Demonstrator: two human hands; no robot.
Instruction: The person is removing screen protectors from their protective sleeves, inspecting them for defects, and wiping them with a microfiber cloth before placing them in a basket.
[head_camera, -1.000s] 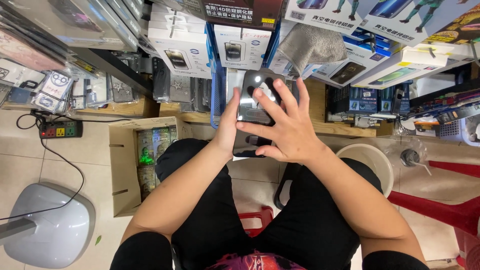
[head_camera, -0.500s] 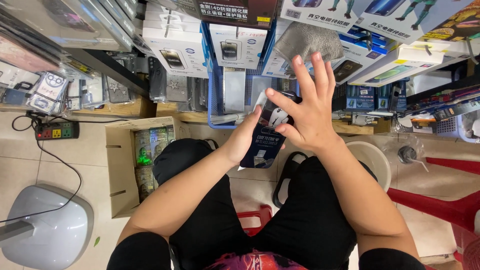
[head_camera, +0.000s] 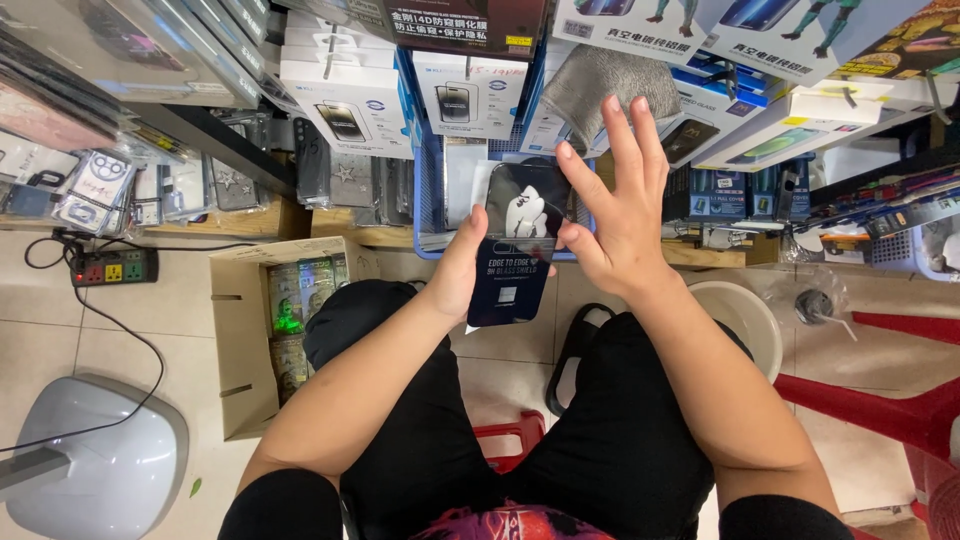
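Centrally, a flat dark package (head_camera: 515, 250) is held upright above the lap, just in front of a blue basket (head_camera: 428, 215) on the far shelf. Its upper part is glossy black with a white figure printed on it, and its lower part is dark blue with pale lettering and a small white square. The package is gripped along its left edge by the left hand (head_camera: 462, 270), with the thumb laid on the front face. The right hand (head_camera: 615, 215) is spread wide open, fingers pointing away and apart, its thumb touching the package's right edge. A grey cloth (head_camera: 600, 85) is seen just beyond the right fingertips. A cardboard box (head_camera: 245, 330) stands on the tiled floor to the left, and a red stool (head_camera: 510, 440) is partly visible between the knees.
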